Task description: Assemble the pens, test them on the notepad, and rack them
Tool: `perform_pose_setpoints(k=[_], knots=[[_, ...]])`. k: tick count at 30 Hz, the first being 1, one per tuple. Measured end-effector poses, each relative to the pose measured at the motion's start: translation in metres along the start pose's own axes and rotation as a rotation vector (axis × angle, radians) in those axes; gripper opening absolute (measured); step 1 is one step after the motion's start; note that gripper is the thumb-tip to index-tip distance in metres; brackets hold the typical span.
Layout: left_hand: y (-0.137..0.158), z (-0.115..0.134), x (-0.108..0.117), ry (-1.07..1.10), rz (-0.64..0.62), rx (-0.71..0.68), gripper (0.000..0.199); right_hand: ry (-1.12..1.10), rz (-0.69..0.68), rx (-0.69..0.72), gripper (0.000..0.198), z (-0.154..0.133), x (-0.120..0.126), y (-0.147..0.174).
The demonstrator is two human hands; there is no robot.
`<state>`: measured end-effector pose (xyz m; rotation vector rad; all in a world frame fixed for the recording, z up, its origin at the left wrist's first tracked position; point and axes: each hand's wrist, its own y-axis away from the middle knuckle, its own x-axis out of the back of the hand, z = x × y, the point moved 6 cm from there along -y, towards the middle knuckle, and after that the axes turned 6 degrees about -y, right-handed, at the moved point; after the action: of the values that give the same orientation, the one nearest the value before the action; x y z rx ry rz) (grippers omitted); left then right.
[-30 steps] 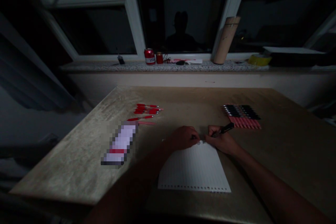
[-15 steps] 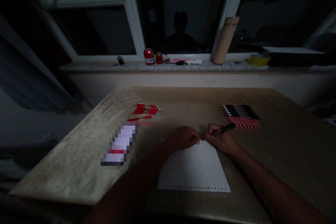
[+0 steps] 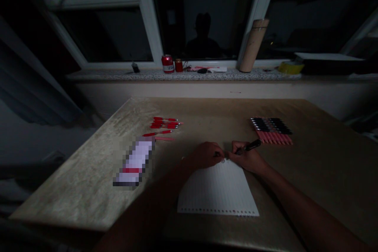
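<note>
A lined spiral notepad (image 3: 220,193) lies before me, its punched edge toward me. My left hand (image 3: 208,155) rests over its far left corner, fingers curled into a pinch; what they pinch is too small and dark to name. At the far right corner my right hand (image 3: 247,158) is closed around a black pen (image 3: 252,145), whose dark end points up to the right. The fingertips of both hands almost meet at the pad's far edge.
Several red pens (image 3: 163,124) lie at the left, above a pixelated long item (image 3: 134,163). Rows of black pens (image 3: 271,125) and pink pens (image 3: 274,138) lie at the right. A red can (image 3: 167,64), cardboard tube (image 3: 254,45) and yellow tape (image 3: 291,67) stand on the windowsill.
My right hand has shifted slightly left with the black pen, closer to my left hand. The left hand and the notepad have barely moved.
</note>
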<state>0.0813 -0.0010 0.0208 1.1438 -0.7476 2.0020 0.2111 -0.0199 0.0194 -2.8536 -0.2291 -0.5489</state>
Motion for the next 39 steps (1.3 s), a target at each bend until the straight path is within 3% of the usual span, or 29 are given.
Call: perform_pose_setpoints(k=[39], knots=[[0.0003,0.0004,0.0000,0.005,0.002,-0.011,0.017,-0.023,0.035,-0.006,0.027,0.0042,0.0032,-0.0013]])
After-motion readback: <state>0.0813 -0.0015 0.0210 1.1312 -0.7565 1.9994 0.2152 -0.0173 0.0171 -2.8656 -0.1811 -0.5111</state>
